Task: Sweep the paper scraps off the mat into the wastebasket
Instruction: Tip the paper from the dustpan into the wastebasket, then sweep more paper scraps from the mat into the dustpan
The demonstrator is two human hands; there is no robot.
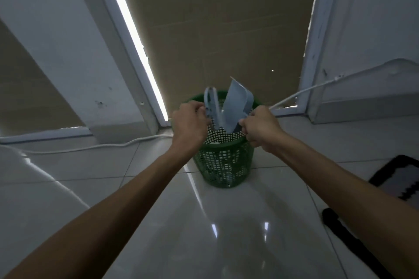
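Both hands are up over the basket as I work: my left hand (189, 121) is closed around the handle end of a small pale-blue brush (210, 106), my right hand (260, 128) is clenched on the handle of the matching dustpan (238, 106), and the two tools stand close together, tipped above the mouth. Going by size, the tiled floor (204, 222) carries everything; the green mesh wastebasket (224, 165) stands on it toward the far edge, just before the open doorway, with a white cable (90, 146) running along the floor to its left. The mat (399, 179) lies at the right edge of the floor, well apart from the basket, only its dark-bordered corner in view, and I cannot tell whether scraps remain on it. Pale bits show through the mesh low in the basket, which I take for paper scraps (215, 142) already dropped. My judgement is that I am in the emptying step. To do it well I want the pan's open lip pointed down and inside the rim, not over it, so nothing slides onto the tiles. I would tilt it steeper and draw the brush down the pan's inner face toward the lip to free clinging pieces. Keeping both tools low in the mouth should stop light paper from fluttering out, and gentle strokes matter, since the basket looks light enough to tip.
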